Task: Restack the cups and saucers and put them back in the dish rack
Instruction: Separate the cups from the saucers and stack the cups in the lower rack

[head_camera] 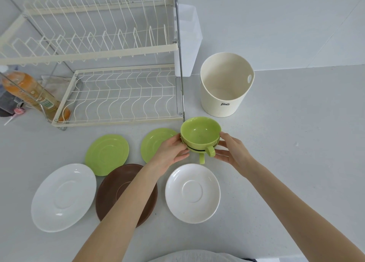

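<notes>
The green cups sit nested, one inside the other, just past the front right corner of the dish rack; they look hard, smooth and likely easy to chip; the left hand and right hand grip the stack from both sides, with the cups between the palms and the handles pointing toward the person

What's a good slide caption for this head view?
Both hands hold stacked green cups above five saucers.
</notes>
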A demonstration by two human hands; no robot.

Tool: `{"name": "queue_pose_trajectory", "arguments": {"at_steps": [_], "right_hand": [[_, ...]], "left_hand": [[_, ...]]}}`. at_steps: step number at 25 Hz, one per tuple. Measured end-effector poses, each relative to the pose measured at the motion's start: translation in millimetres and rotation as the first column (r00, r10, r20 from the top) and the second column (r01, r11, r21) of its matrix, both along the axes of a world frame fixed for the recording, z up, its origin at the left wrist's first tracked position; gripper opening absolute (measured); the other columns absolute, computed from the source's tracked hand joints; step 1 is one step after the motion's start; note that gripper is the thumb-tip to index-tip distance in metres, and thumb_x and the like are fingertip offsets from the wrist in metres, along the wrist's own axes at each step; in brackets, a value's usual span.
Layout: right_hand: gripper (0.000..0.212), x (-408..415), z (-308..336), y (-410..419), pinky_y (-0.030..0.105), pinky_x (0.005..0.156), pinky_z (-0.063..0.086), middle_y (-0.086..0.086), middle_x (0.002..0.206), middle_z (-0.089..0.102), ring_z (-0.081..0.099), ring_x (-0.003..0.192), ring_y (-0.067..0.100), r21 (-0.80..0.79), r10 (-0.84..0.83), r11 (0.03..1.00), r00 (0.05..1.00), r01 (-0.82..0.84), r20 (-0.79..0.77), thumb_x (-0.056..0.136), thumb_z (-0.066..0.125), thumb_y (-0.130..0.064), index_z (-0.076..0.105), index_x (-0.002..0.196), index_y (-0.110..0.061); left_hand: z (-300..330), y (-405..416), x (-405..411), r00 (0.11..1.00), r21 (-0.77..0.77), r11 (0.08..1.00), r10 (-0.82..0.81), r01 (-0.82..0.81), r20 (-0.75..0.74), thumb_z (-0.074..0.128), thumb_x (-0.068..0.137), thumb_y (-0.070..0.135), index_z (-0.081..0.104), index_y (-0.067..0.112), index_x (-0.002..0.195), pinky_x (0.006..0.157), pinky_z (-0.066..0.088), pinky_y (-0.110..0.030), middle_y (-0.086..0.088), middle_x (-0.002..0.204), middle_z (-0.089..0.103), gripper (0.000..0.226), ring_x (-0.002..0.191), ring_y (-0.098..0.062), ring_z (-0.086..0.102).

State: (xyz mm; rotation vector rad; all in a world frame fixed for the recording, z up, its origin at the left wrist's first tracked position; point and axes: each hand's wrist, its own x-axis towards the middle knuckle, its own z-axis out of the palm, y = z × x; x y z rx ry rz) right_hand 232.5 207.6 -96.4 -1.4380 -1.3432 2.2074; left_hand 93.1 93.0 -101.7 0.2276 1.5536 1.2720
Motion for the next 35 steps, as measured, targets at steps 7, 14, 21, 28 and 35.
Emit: {"name": "queue_pose_trajectory", "arguments": {"at_steps": [7, 14, 21, 28, 35], "right_hand": [[0.033, 3, 11, -2, 0.031, 0.084, 0.054, 0.014, 0.123, 0.060, 0.066, 0.085, 0.025, 0.074, -0.009, 0.997, 1.000, 0.007, 0.028, 0.094, 0.041, -0.028, 0.058, 0.116, -0.011], [0.024, -9, 39, -23, 0.027, 0.069, 0.054, 0.006, 0.103, 0.060, 0.065, 0.077, 0.019, 0.178, 0.029, 0.984, 0.999, -0.024, -0.024, 0.093, 0.039, -0.025, 0.062, 0.087, -0.020], [0.023, -55, 54, -63, 0.019, 0.056, 0.054, 0.004, 0.099, 0.059, 0.064, 0.076, 0.018, 0.176, 0.085, 0.982, 0.994, -0.073, -0.062, 0.093, 0.040, -0.023, 0.062, 0.093, -0.018], [0.018, -137, 61, -108, 0.022, 0.055, 0.051, 0.003, 0.091, 0.058, 0.062, 0.072, 0.017, 0.146, 0.070, 0.988, 0.993, -0.055, -0.097, 0.093, 0.042, -0.023, 0.060, 0.092, -0.020], [0.021, -222, 63, -132, 0.024, 0.061, 0.055, 0.007, 0.100, 0.058, 0.064, 0.073, 0.019, 0.115, 0.051, 0.993, 0.991, -0.037, -0.123, 0.092, 0.041, -0.022, 0.058, 0.100, -0.012]], "left_hand": [[1, -6, -1, 0.998, 0.075, 0.997, -0.009, 0.005, 0.058, 0.053, 0.089, 0.004, 0.040, 0.011, 0.138, 0.076, 0.056, -0.021, -0.005, 0.130, 0.057, 0.051, 0.107, -0.023, 0.060], [25, -33, -10, 0.990, 0.200, 0.979, 0.014, -0.042, 0.138, 0.050, 0.090, 0.011, 0.051, 0.019, 0.126, 0.083, 0.055, -0.025, 0.004, 0.106, 0.063, 0.037, 0.100, -0.019, 0.062], [42, -81, -48, 0.984, 0.237, 0.960, 0.123, -0.151, 0.129, 0.049, 0.091, 0.010, 0.058, 0.021, 0.112, 0.080, 0.056, -0.024, 0.010, 0.097, 0.068, 0.025, 0.091, -0.018, 0.066], [56, -126, -123, 0.985, 0.241, 0.955, 0.159, -0.172, 0.073, 0.048, 0.092, 0.010, 0.054, 0.018, 0.121, 0.080, 0.055, -0.022, 0.005, 0.107, 0.063, 0.031, 0.096, -0.022, 0.062], [67, -146, -209, 0.989, 0.208, 0.966, 0.147, -0.151, 0.033, 0.048, 0.091, 0.012, 0.060, 0.021, 0.108, 0.084, 0.055, -0.027, 0.010, 0.101, 0.063, 0.022, 0.091, -0.020, 0.062]]}}
